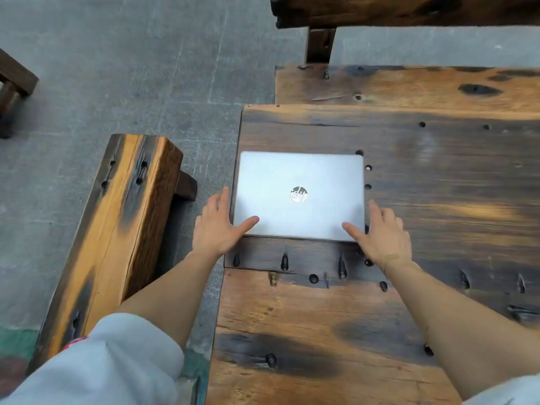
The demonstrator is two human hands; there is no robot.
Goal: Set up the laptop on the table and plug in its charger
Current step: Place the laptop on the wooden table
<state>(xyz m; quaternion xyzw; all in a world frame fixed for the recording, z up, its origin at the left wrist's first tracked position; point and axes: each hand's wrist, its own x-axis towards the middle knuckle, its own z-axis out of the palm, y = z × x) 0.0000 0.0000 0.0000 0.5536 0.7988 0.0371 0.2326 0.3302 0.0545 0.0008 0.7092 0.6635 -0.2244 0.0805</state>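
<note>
A silver laptop [299,182] lies closed and flat near the left edge of the rough wooden table [438,176], its round logo facing up. My left hand [217,226] is at the laptop's near left corner, thumb on the lid and fingers along its left side. At the near right corner my right hand [380,232] mirrors it, thumb on the lid, fingers beside the right edge. Both hands have spread fingers. No charger or cable is in view.
A wooden bench [117,223] stands left of the table, with grey stone floor [117,68] beyond. Another bench [409,10] runs along the table's far side. The tabletop has bolt holes and dark iron nails near the laptop.
</note>
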